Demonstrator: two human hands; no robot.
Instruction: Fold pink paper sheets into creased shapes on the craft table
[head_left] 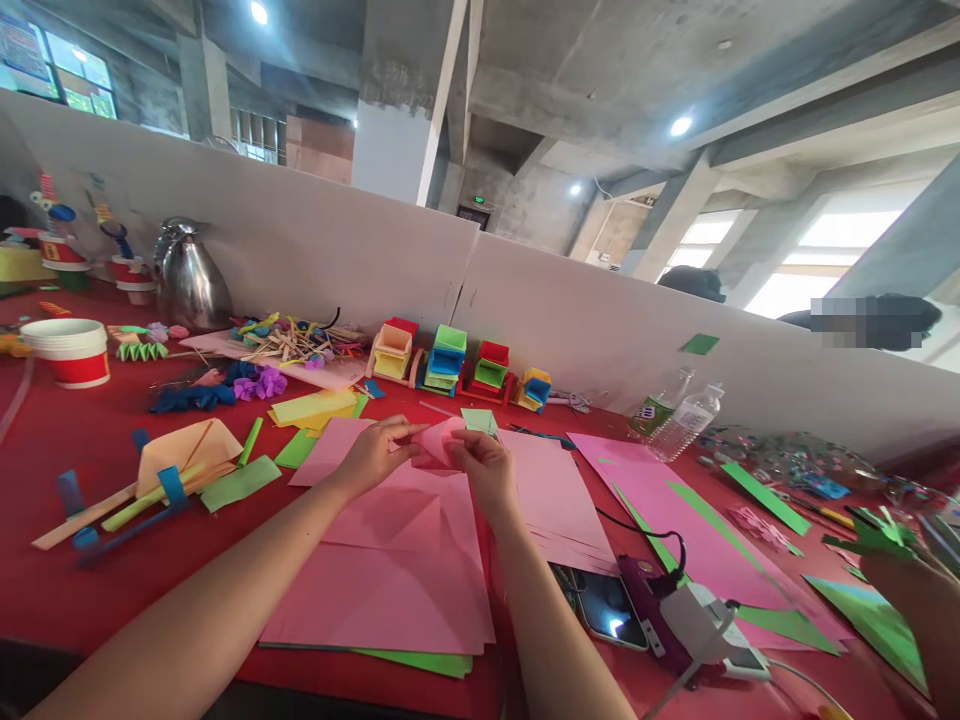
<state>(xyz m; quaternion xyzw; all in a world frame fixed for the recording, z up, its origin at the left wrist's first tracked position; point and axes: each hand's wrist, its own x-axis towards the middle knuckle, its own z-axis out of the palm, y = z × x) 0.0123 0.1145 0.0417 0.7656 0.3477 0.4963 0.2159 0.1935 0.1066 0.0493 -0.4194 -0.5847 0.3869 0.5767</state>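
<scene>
Between my two hands is a small folded piece of pink paper (439,440), raised a little above the table. My left hand (379,455) pinches its left edge with thumb and fingers. On the other side, my right hand (486,470) grips its right edge. Below lies a stack of pink paper sheets (405,590) with a creased sheet on top and green paper showing under its front edge. A pale green folded paper (480,421) is just behind my right hand. More pink sheets (555,490) lie to the right.
Folded paper boxes (448,358) line the white partition (315,240). A steel jug (191,275) and paper cups (71,352) stand left. Right are plastic bottles (686,420), a phone (609,608), a power strip (660,620) and another person's hand (900,590) with green paper.
</scene>
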